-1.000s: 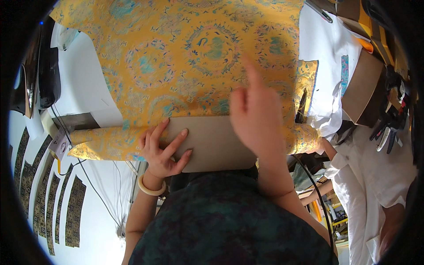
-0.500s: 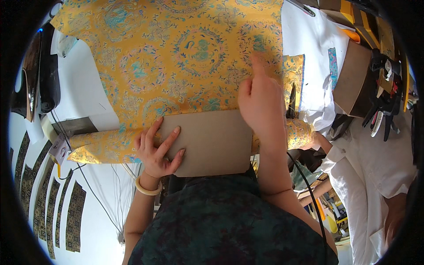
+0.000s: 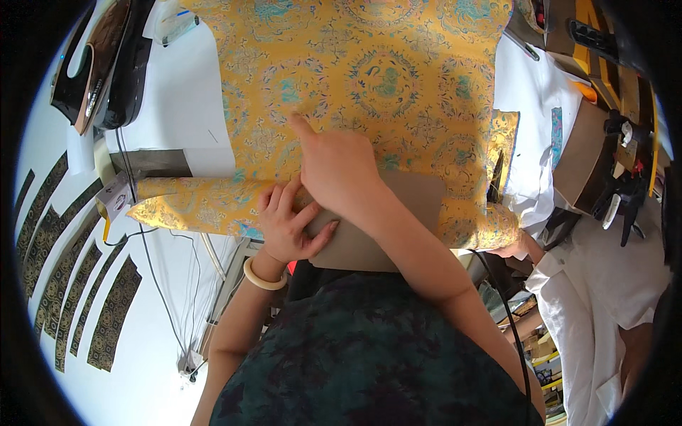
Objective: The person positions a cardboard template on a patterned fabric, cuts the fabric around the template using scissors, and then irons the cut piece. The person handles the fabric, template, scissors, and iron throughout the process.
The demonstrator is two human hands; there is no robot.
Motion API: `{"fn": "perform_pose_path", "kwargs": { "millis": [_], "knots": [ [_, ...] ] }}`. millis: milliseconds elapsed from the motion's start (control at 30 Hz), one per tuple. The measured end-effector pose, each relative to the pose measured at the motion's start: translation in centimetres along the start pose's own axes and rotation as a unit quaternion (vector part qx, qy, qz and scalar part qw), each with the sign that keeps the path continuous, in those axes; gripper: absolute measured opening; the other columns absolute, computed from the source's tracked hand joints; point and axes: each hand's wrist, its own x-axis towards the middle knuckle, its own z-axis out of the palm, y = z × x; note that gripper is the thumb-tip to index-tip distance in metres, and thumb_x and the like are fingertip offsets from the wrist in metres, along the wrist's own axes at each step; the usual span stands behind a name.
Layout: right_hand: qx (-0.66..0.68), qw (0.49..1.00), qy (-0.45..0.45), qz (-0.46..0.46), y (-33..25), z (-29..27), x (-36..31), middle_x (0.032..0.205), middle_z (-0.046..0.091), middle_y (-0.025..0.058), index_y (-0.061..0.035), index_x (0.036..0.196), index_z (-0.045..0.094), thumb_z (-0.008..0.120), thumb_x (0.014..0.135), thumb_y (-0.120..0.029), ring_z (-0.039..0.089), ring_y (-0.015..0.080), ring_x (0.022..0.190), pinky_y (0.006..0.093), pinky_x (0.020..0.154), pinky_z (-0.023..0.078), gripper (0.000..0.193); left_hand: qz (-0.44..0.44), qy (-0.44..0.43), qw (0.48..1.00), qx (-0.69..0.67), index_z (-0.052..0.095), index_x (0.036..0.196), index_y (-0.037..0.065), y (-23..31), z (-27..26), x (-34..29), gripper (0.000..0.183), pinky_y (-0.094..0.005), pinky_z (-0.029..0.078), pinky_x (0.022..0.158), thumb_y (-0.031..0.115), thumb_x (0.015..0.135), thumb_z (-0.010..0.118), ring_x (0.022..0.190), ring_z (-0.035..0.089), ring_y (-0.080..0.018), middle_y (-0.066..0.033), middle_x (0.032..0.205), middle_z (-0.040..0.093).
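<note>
A yellow brocade cloth spreads over the middle of the worktable and toward its far side, its smooth ground figured with round medallions and curling sprays in turquoise, blue and pink. At the near side the cloth bends into a long rounded fold, its left end tapering to a point. Across the middle of this fold lies a taupe board, flat, stiff-looking and plain, its near edge next to the person's dark green mottled top.

The left hand rests on the left part of the board, fingers spread and slightly bent, pressing rather than gripping; a smooth cream bangle rings that wrist. The right hand is above the board and cloth with its index finger stretched toward a medallion at the left. Its other fingers are hidden beneath, so I cannot tell whether they hold anything or whether the fingertip touches the weave.

At the far left stands a glossy black iron; nearer on the left, dark strips with a gold pattern hang against a white surface. On the right are crumpled white paper, a brown carton, black clamps and a co-worker's creased white sleeve.
</note>
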Motion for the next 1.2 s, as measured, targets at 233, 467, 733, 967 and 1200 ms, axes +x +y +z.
{"fn": "perform_pose_path", "kwargs": {
  "millis": [233, 467, 733, 967, 1200],
  "knots": [
    [-0.028, 0.986, 0.061, 0.151, 0.6, -2.3, -2.4, 0.084, 0.073, 0.0174, -0.0035, 0.151, 0.046, 0.06, 0.094, -0.019, 0.072, 0.038, 0.083, 0.0507, 0.073, 0.056, 0.061, -0.01, 0.011, 1.0, -0.026, 0.079, 0.115, 0.019, 0.6, -0.4, 0.2, 0.044, -0.0399, 0.041, 0.093, 0.037, 0.075, 0.079, 0.099, 0.061, -0.0281, -0.0157, 0.138, 0.063],
    [0.004, 0.976, 0.139, 0.167, 8.0, -4.9, -4.2, 0.098, 0.074, 0.0222, -0.0015, 0.133, 0.06, 0.055, 0.098, -0.023, 0.072, 0.0401, 0.094, 0.0517, 0.085, 0.056, 0.042, 0.005, 0.016, 1.0, -0.014, 0.074, 0.129, 0.023, 1.0, -1.5, 0.3, 0.053, -0.0398, 0.042, 0.096, 0.038, 0.078, 0.077, 0.11, 0.063, -0.0269, -0.0144, 0.143, 0.059],
    [-0.006, 0.972, 0.072, 0.224, 10.6, -5.7, -12.3, 0.103, 0.075, 0.0182, -0.0038, 0.126, 0.065, 0.068, 0.092, -0.045, 0.072, 0.0352, 0.099, 0.0467, 0.088, 0.056, 0.053, -0.004, 0.051, 0.998, -0.022, 0.07, 0.134, 0.022, 1.3, -1.1, -0.5, 0.055, -0.0404, 0.042, 0.097, 0.04, 0.082, 0.075, 0.112, 0.062, -0.0278, -0.0134, 0.141, 0.059],
    [0.152, 0.96, 0.148, 0.184, 13.4, 0.0, -15.1, 0.089, 0.074, 0.0128, -0.0032, 0.107, 0.067, 0.08, 0.084, -0.045, 0.072, 0.0306, 0.084, 0.0424, 0.075, 0.056, 0.05, 0.013, 0.042, 0.999, 0.022, 0.061, 0.143, 0.016, 1.3, -1.1, -0.8, 0.064, -0.0418, 0.042, 0.095, 0.043, 0.086, 0.072, 0.108, 0.06, -0.0315, -0.015, 0.122, 0.063],
    [0.244, 0.936, 0.202, 0.156, 13.3, 1.4, -15.0, 0.081, 0.07, 0.0125, -0.0011, 0.104, 0.064, 0.08, 0.089, -0.026, 0.068, 0.0234, 0.073, 0.037, 0.066, 0.052, 0.033, 0.013, 0.041, 0.999, 0.011, 0.055, 0.148, 0.009, 1.1, -1.1, -1.1, 0.07, -0.0428, 0.041, 0.095, 0.044, 0.089, 0.068, 0.104, 0.059, -0.0325, -0.0129, 0.109, 0.066]
  ]
}}
